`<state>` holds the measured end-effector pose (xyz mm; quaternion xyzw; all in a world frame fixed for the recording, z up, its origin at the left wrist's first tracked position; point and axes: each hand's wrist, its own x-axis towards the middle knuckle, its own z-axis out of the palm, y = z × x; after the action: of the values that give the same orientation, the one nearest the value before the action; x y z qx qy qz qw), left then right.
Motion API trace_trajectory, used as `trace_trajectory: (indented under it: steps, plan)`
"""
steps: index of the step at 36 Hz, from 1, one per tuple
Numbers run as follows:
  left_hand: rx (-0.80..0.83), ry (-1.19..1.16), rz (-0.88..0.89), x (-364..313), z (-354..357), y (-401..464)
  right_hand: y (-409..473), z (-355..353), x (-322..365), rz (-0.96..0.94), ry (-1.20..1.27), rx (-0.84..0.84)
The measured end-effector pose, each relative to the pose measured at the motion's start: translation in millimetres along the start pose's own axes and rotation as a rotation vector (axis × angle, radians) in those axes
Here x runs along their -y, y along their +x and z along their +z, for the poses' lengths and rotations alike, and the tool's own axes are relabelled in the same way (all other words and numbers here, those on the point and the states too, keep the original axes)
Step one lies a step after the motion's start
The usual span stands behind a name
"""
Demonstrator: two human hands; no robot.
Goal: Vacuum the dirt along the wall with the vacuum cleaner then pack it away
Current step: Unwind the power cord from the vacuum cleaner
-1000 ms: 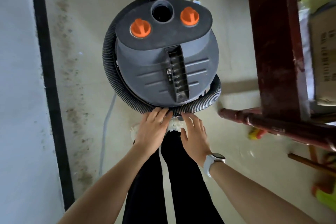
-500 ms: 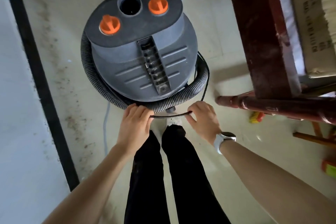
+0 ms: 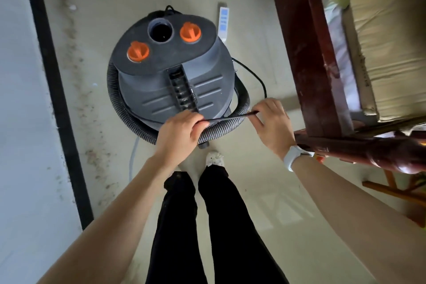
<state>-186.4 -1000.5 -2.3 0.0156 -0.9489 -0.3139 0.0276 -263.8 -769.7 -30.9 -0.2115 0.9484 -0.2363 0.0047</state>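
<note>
The floor (image 3: 265,18) is pale, and the wall (image 3: 13,122) runs down the left side with a black strip (image 3: 54,99) along its foot. Brown dirt (image 3: 92,152) lies on the floor beside that strip.

The vacuum cleaner (image 3: 170,76) stands upright on the floor, between the wall and a dark red wooden frame (image 3: 306,48). It sits just in front of the person's feet. Its round top faces up, and the black handle slot runs from the open hole toward the person. It looks big and heavy, with a hard, smooth shell. That slot looks like the best place to lift it.

A grey ribbed hose (image 3: 115,104) curls around the body. It looks bendy and springy, so it may pop loose.

The thin black cord (image 3: 230,118) looks soft and light. It is pulled straight between both hands, lying left to right over the hose.

The left hand (image 3: 179,131) has its fingers curled tight on one end of the cord. The right hand (image 3: 272,120) pinches the other end. Winding the cord hand over hand should be easy.
</note>
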Motion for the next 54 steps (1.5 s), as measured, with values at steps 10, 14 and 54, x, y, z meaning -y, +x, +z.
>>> trace_trajectory:
  steps: [10,14,54]
  plan:
    - [-0.088,0.072,-0.043,63.6,-67.4,17.4,35.8,16.8,93.0,-0.015,0.107,0.027]
    - [-0.052,0.050,-0.031,91.3,-87.8,19.4,44.5,26.8,120.9,0.009,0.108,-0.012]
    - [0.852,-0.564,-0.187,196.1,-210.8,399.7,348.1,119.1,291.8,0.932,0.207,-0.430]
